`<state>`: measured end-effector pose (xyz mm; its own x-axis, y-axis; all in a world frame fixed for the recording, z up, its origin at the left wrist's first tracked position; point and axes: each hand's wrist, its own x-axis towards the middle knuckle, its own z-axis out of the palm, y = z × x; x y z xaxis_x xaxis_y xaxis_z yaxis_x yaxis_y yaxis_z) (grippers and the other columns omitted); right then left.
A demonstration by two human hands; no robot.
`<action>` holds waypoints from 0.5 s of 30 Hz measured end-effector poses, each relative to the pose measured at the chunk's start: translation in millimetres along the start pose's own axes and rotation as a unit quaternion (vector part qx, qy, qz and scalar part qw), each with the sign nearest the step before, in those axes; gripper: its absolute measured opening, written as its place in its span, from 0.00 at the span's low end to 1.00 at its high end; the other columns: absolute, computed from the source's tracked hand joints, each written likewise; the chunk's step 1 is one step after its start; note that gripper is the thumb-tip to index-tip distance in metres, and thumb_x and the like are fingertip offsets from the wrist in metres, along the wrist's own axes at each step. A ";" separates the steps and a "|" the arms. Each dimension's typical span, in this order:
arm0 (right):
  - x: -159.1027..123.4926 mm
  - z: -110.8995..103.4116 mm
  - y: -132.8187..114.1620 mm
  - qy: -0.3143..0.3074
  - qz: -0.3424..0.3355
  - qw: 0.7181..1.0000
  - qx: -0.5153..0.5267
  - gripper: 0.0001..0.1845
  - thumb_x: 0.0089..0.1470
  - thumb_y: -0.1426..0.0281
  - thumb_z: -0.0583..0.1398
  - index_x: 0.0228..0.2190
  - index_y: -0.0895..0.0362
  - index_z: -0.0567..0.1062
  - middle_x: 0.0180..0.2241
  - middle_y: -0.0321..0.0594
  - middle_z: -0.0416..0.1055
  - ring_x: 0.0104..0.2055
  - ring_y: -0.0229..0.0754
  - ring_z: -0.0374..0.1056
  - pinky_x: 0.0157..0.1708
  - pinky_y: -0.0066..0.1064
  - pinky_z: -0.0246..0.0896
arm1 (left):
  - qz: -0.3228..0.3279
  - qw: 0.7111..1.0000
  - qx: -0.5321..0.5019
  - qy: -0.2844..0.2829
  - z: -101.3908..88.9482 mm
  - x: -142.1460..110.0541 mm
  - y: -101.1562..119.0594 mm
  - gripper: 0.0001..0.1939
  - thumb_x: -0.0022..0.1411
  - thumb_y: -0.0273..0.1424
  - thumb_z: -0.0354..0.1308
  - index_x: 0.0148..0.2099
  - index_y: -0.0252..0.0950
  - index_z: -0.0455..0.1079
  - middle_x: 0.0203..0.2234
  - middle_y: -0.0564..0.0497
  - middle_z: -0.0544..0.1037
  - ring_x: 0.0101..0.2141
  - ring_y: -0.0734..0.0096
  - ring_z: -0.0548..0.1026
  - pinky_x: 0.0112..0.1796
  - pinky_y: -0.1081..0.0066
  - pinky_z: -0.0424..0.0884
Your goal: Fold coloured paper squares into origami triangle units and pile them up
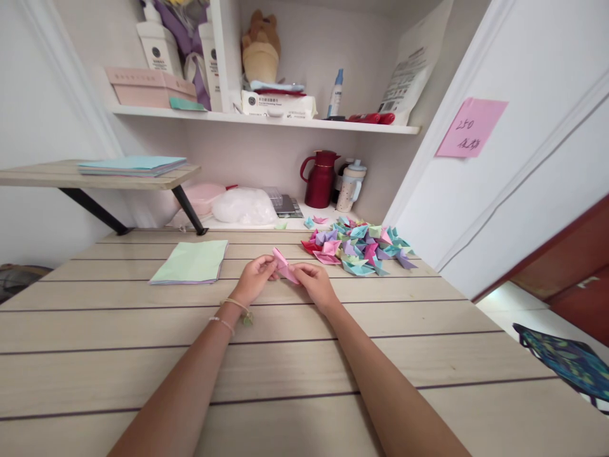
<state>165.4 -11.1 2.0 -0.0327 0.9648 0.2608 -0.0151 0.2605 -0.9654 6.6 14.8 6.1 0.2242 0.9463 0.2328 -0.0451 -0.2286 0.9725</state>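
Note:
Between my two hands, just above the wooden table (285, 330), is a small piece of folded pink paper (285, 269). My left hand (254, 278) pinches its left side, thumb and fingers closed on it. The right end is held in the closed fingertips of my right hand (316, 283). To the right and behind lies a pile of folded paper boats (364, 247) in pink, blue, purple, green and red. A stack of square paper (191, 262), pale green on top, lies to the left of my left hand.
A raised wooden shelf (143, 180) on black brackets carries more coloured paper (133, 165) at the left. Along the back stand a red jug (321, 180), a tumbler (351, 185) and a white plastic bag (245, 206). A pink note (472, 127) is on the right wall.

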 end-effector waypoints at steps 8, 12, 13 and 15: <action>-0.1 -1.0 2.3 -0.006 -0.014 0.999 -0.034 0.11 0.45 0.64 0.58 0.25 0.58 0.77 0.24 0.37 0.73 0.27 0.40 0.65 0.30 0.29 0.59 | -0.011 1.000 0.016 -0.001 0.5 0.0 1.1 0.14 0.46 0.38 0.62 0.29 0.33 0.69 0.20 0.54 0.71 0.21 0.78 0.67 0.25 0.76 0.63; -0.7 -0.5 1.2 0.003 -0.024 0.999 -0.033 0.11 0.45 0.64 0.59 0.25 0.58 0.77 0.24 0.37 0.73 0.27 0.39 0.65 0.30 0.28 0.59 | -0.017 0.999 0.031 0.007 0.1 -1.9 5.1 0.14 0.46 0.39 0.62 0.29 0.32 0.70 0.19 0.54 0.72 0.22 0.76 0.69 0.27 0.75 0.65; -0.9 -0.2 0.8 0.002 -0.024 0.999 -0.031 0.11 0.45 0.63 0.59 0.26 0.58 0.77 0.25 0.38 0.73 0.28 0.39 0.65 0.30 0.28 0.59 | -0.019 0.999 0.035 0.005 0.2 -2.6 6.3 0.14 0.46 0.39 0.62 0.29 0.32 0.70 0.18 0.54 0.72 0.21 0.76 0.68 0.27 0.75 0.65; -1.5 0.3 0.2 -0.001 -0.023 0.999 -0.028 0.12 0.44 0.62 0.60 0.28 0.58 0.77 0.28 0.39 0.74 0.29 0.40 0.66 0.29 0.29 0.60 | -0.019 0.999 0.043 0.001 0.5 -3.7 8.3 0.14 0.47 0.39 0.61 0.28 0.32 0.70 0.16 0.54 0.71 0.20 0.76 0.68 0.27 0.75 0.65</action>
<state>165.2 -12.5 1.5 -0.0342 0.9520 0.3041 0.0385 0.3053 -0.9515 6.0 9.3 13.3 0.2216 0.9554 0.1954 0.0471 -0.2106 0.9764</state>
